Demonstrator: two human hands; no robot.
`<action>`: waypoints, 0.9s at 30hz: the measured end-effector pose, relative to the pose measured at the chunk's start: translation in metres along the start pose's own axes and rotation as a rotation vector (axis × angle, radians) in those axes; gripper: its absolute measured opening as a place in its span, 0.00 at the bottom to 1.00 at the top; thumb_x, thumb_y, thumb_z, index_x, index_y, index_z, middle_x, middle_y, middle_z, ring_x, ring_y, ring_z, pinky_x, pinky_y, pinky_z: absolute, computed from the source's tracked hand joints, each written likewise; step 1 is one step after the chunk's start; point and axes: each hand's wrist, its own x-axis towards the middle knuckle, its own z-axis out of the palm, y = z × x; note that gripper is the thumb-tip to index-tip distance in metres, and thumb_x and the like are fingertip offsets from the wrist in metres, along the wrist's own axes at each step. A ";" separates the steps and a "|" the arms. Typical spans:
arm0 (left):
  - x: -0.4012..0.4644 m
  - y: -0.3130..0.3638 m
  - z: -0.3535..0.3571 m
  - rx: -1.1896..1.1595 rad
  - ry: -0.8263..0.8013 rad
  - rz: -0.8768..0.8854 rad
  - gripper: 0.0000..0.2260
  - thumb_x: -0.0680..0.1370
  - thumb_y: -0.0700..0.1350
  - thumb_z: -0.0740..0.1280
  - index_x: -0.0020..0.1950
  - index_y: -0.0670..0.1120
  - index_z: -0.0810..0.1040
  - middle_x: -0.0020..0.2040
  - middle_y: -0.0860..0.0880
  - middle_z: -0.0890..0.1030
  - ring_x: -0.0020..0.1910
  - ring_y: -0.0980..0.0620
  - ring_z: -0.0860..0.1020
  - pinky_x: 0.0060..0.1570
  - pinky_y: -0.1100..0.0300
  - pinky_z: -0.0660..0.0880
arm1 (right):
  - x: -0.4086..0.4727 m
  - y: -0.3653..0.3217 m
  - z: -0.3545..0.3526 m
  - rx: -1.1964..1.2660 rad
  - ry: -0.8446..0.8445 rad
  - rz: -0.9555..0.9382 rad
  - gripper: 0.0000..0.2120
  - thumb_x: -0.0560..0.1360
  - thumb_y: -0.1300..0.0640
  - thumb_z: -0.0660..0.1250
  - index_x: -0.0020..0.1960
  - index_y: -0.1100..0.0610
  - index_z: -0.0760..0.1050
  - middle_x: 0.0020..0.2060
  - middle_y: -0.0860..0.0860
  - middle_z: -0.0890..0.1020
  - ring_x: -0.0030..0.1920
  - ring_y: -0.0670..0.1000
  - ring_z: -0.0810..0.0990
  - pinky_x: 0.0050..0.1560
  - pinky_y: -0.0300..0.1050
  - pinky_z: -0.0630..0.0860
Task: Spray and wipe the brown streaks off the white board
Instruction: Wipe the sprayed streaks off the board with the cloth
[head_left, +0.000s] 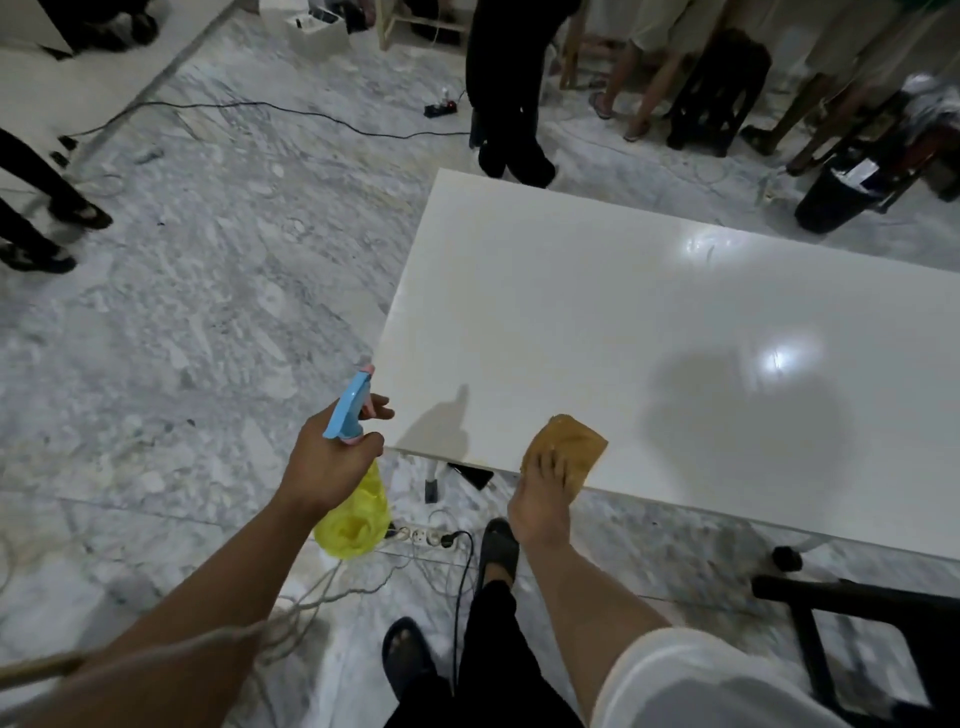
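Note:
The white board (649, 322) is a glossy tabletop filling the right half of the view. I make out no clear brown streaks on it, only light glare and shadows. My left hand (324, 462) grips a spray bottle (353, 499) with a yellow body and a blue trigger head, held just off the board's near left corner. My right hand (540, 499) presses a brown cloth (569, 449) flat on the board at its near edge.
A power strip (426, 537) and tangled cables lie on the marble floor under the board's near corner. A black chair frame (852, 613) stands at the lower right. Several people's legs and a black bucket (836, 200) are beyond the far edge.

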 end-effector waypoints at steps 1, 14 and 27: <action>0.000 -0.001 -0.003 0.004 0.004 -0.002 0.15 0.72 0.32 0.70 0.56 0.45 0.81 0.58 0.52 0.87 0.58 0.60 0.83 0.58 0.39 0.82 | -0.005 -0.006 0.007 -0.009 0.004 -0.060 0.29 0.84 0.59 0.54 0.83 0.59 0.50 0.83 0.57 0.47 0.83 0.59 0.44 0.82 0.58 0.43; -0.011 0.002 -0.072 0.073 0.156 0.010 0.16 0.67 0.39 0.69 0.54 0.47 0.80 0.56 0.54 0.87 0.56 0.64 0.83 0.56 0.52 0.79 | -0.043 -0.207 0.056 0.659 -0.404 -0.134 0.24 0.81 0.47 0.56 0.67 0.62 0.76 0.59 0.62 0.81 0.58 0.61 0.79 0.63 0.54 0.75; -0.038 0.028 -0.093 -0.011 0.164 0.051 0.18 0.68 0.42 0.69 0.55 0.55 0.80 0.56 0.56 0.87 0.54 0.51 0.85 0.52 0.40 0.84 | -0.017 -0.171 -0.089 1.122 -0.294 -0.083 0.18 0.85 0.57 0.58 0.51 0.56 0.86 0.31 0.54 0.84 0.33 0.55 0.82 0.32 0.47 0.80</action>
